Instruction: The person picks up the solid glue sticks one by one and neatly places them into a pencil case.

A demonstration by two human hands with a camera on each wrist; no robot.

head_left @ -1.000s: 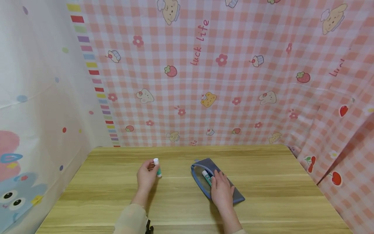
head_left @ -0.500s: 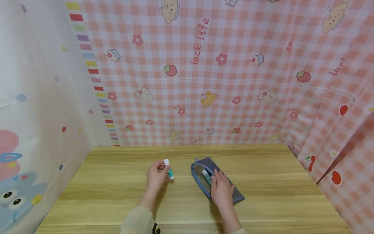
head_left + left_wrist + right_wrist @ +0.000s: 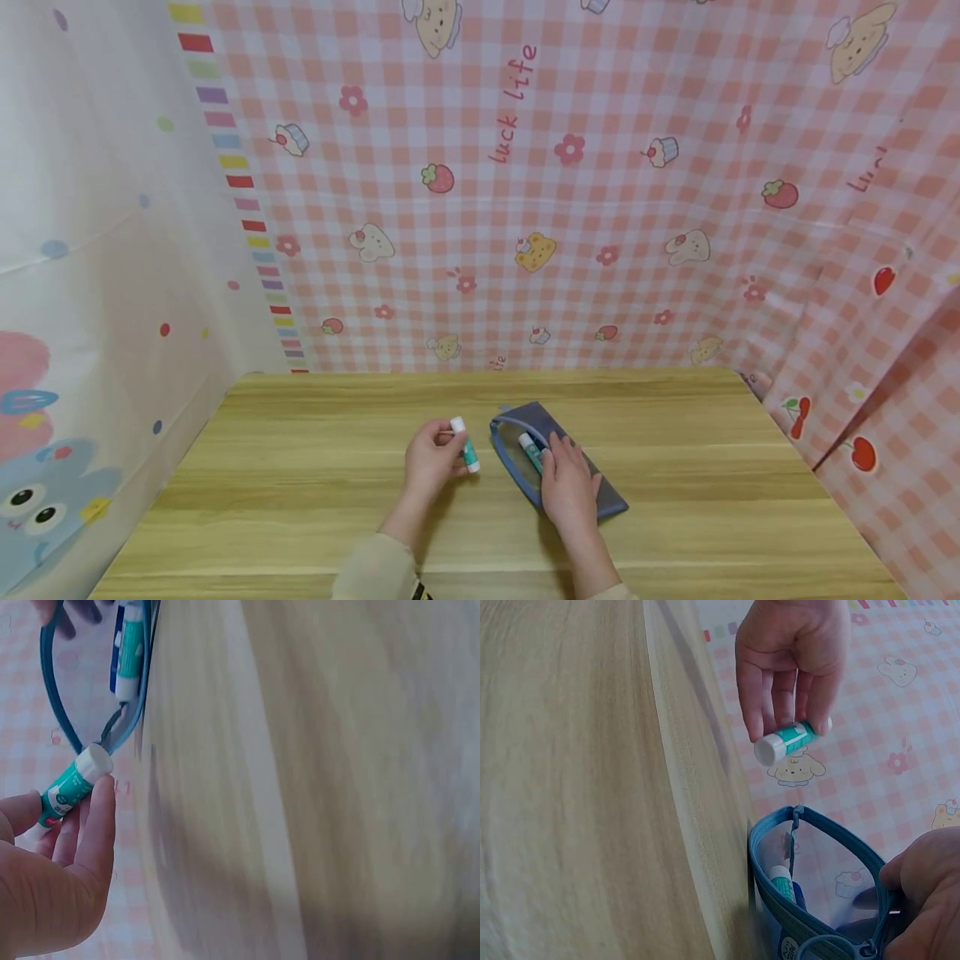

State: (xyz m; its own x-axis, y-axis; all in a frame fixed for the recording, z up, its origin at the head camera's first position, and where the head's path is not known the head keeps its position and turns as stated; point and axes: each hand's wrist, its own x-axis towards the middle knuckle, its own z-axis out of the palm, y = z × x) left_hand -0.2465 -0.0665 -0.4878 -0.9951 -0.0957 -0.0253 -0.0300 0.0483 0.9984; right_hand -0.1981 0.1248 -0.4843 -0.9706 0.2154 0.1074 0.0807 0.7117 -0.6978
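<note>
My left hand pinches a green glue stick with white ends between thumb and fingers. The stick is tilted, just left of the mouth of a blue-grey zippered pencil case. With my right hand I grip the rim of that case, thumb on one side and fingers inside. Its zipper edge bows wide apart. Inside lies a second green glue stick beside a dark blue item, mostly hidden by the case wall in the right wrist view.
The case lies on a wood-grain table. A pink checked cloth hangs behind the far edge, with a white printed cloth on the left.
My left hand has carried the glue stick rightward across the table, close to the case opening. My right hand and the pencil case have stayed in place.
</note>
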